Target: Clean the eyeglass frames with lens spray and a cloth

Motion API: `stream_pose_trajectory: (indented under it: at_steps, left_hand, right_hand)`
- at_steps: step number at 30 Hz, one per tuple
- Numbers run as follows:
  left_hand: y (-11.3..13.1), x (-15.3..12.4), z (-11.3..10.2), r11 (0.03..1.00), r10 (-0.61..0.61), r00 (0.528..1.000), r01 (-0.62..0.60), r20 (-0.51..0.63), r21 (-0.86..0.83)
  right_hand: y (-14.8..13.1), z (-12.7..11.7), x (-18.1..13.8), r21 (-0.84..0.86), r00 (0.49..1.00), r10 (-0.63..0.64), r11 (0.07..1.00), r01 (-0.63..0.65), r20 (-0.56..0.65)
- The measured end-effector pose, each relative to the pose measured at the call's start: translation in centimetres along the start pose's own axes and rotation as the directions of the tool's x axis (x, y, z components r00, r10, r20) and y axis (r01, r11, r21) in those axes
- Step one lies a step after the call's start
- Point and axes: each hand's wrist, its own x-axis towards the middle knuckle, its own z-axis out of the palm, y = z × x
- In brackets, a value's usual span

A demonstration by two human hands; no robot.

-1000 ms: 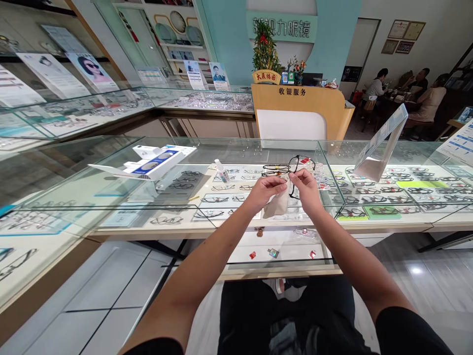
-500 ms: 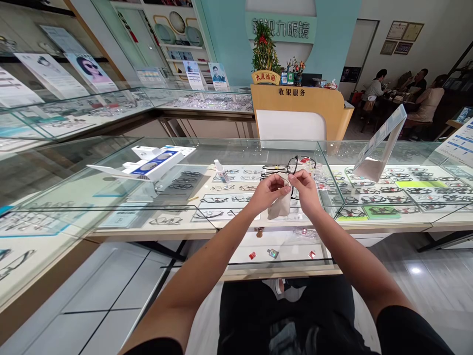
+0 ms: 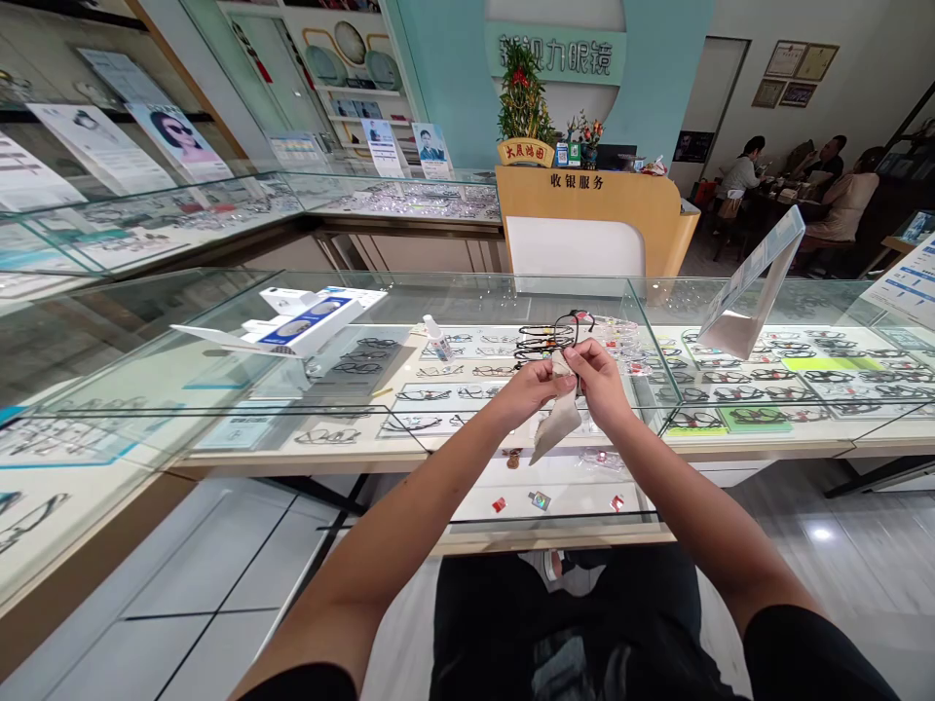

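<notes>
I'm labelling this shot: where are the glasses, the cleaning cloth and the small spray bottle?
glasses [image 3: 564,329]: head view, on the dark lens rim.
cleaning cloth [image 3: 556,425]: head view, on the hanging corner.
spray bottle [image 3: 439,341]: head view, on its body.

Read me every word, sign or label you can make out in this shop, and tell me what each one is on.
"收银服务" on the front of the wooden counter.
"视力眼镜", after a first character that is unclear, on the teal wall sign.
Three characters on the gold plant pot, too small to read.
Print on the posters, the white box, the wall certificates and the small bottle: too blurred to read.
</notes>
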Motion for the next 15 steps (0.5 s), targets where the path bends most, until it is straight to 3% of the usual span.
stream_pose_trajectory:
  at_steps: [9, 15]
  left_hand:
    - [-0.5, -0.1, 0.7, 0.999, 0.043, 0.994, -0.044, -0.096, -0.008]
    - [-0.4, -0.6, 1.1, 0.995, 0.092, 0.974, -0.084, -0.206, 0.048]
  right_hand:
    - [-0.7, 0.4, -0.3, 0.081, 0.998, 0.053, 0.995, -0.054, 0.02]
    - [-0.5, 0.6, -0.2, 0.13, 0.999, -0.032, 0.991, 0.026, 0.038]
